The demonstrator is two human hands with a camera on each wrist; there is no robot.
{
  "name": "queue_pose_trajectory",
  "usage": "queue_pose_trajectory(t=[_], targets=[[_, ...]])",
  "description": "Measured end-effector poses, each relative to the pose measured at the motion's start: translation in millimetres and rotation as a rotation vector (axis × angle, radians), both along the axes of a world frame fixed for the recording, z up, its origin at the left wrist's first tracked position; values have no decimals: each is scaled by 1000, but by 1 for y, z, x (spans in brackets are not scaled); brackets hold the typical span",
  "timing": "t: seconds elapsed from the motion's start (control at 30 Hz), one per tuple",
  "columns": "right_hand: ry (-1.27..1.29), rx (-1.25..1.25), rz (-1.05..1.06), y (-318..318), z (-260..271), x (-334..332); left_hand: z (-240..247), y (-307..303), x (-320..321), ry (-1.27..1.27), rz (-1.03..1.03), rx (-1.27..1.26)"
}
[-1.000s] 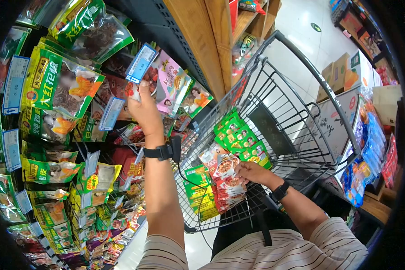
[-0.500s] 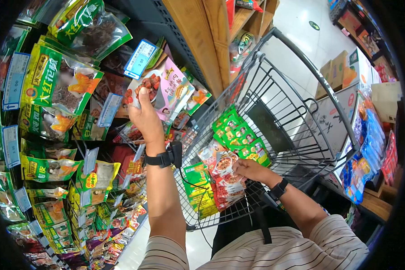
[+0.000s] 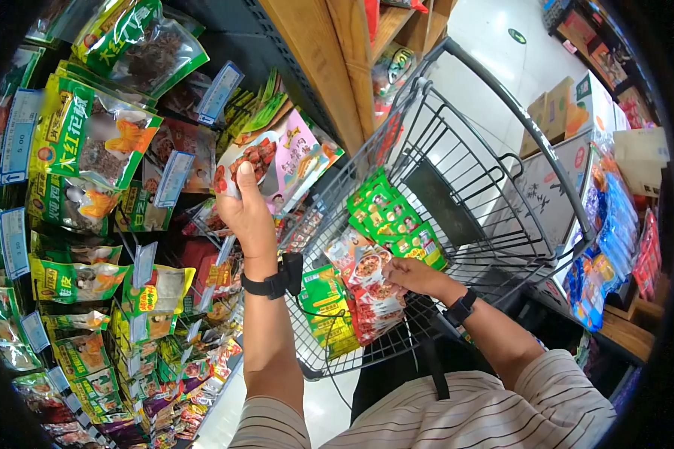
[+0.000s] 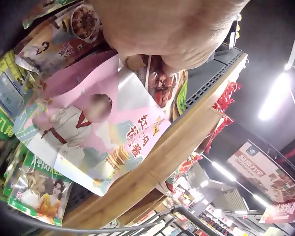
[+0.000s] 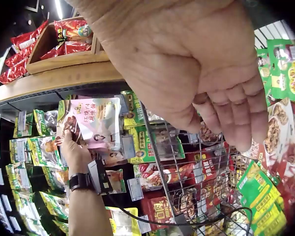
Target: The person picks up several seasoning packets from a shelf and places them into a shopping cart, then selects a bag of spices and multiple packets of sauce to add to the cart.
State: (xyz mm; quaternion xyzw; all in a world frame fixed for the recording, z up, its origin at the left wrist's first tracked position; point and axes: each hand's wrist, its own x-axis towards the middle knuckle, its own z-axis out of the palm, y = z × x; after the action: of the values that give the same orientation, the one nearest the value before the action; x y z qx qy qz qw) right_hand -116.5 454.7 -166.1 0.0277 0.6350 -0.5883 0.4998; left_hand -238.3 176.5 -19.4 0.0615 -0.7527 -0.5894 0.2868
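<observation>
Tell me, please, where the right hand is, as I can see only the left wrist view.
Observer: The right hand is at the red-and-white packets in the cart.
Operator: Thank you; what lies beside those packets?
Observer: Green packets lie beside them in the cart.
Operator: Is anything worn on the other wrist?
Observer: Yes, the left hand, which holds the pink packet, has a black strap round its wrist.

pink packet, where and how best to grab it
Probably pinch the pink packet at its lower left edge, coming from below in the head view: it looks thin and flat, and the left grip holds it there.
</observation>
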Motion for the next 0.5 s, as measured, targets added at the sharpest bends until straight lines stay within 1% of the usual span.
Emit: queue_pose_trajectory(t=[0.07,0.17,0.3,0.4,0.47,0.5], targets=[[3,1,12,-1,0,-1,3,4,7,-1,-14,-32],[54,-32,-75,-4,9,-5,1,8,14,60,-38,-68],[236,-120,-179,5,25,-33,12,17,36,10,-94,-36],[466,-112,-341,7,51,-65,15,28,44,-19,-166,243],[687,-15,-375,8,84,-89,19,30,53,-180,-221,328],[742,-104,-405,8,88,-100,15,31,54,-198,-234,327]])
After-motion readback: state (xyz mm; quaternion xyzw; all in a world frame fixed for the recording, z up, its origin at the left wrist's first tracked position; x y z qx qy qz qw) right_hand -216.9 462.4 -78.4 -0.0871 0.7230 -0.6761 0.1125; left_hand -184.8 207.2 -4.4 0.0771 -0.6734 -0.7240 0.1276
